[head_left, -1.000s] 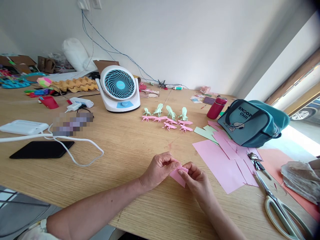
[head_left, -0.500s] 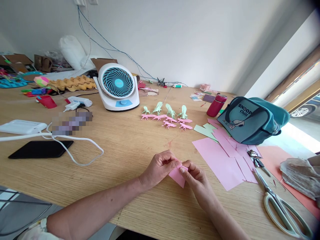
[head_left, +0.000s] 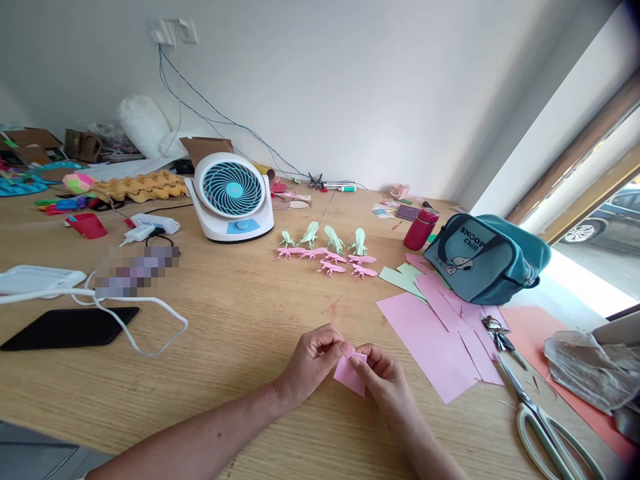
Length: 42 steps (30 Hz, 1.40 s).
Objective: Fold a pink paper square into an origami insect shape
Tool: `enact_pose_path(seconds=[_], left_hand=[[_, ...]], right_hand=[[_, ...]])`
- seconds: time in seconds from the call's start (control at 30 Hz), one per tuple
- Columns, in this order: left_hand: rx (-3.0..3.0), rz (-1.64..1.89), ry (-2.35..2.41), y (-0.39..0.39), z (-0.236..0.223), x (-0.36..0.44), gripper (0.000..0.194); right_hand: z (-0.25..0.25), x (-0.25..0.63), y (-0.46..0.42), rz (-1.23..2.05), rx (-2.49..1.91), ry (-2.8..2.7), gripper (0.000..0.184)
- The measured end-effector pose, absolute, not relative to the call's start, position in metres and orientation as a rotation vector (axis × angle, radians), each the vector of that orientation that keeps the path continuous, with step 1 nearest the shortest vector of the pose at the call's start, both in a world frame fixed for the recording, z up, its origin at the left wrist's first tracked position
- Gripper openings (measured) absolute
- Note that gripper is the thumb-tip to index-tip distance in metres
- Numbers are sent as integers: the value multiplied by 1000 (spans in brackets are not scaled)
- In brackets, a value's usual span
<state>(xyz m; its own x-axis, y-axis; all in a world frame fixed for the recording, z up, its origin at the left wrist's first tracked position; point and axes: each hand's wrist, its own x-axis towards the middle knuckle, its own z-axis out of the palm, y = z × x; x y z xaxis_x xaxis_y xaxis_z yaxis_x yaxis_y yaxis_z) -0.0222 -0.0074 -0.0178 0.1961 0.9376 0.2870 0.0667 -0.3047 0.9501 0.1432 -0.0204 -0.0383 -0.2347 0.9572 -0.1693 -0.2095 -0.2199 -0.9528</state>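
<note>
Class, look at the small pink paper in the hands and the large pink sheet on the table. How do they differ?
The held paper is small, while the large sheet is much bigger. The left hand and right hand pinch the held paper; the large sheet lies on the table, touched by neither. Both are pink.

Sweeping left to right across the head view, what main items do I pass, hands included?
Flat black rectangular slab, white plastic fan with round blue-centred grille, left hand, small pink piece of paper, right hand, teal zippered bag.
</note>
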Motion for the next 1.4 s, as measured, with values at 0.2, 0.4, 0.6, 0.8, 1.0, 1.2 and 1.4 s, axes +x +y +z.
enact_pose_path(seconds=[0.2,0.4,0.6,0.8,1.0,1.2,1.4], left_hand=[[1613,1237,968,-6,-19,-22,29],[1588,1201,976,-9,-11,-24,36],[1503,1230,964,-4,-6,-25,23],[1484,1182,839,0,-4,-21,22],[1402,1177,751,-2,-1,-22,15],[1362,1165,709,-2,-1,-24,17],[1485,1173,776,-4,3,-26,11]], right_hand=[[-40,144,-21,1618,-1041,-1106,42],[-34,147,-25,1630,-1039,-1067,41],[-24,150,-24,1732,-1001,-947,41],[-24,154,-23,1830,-916,-929,41],[-25,153,-25,1889,-862,-956,38],[-21,150,-23,1862,-843,-952,38],[-26,151,-23,1855,-878,-998,39]])
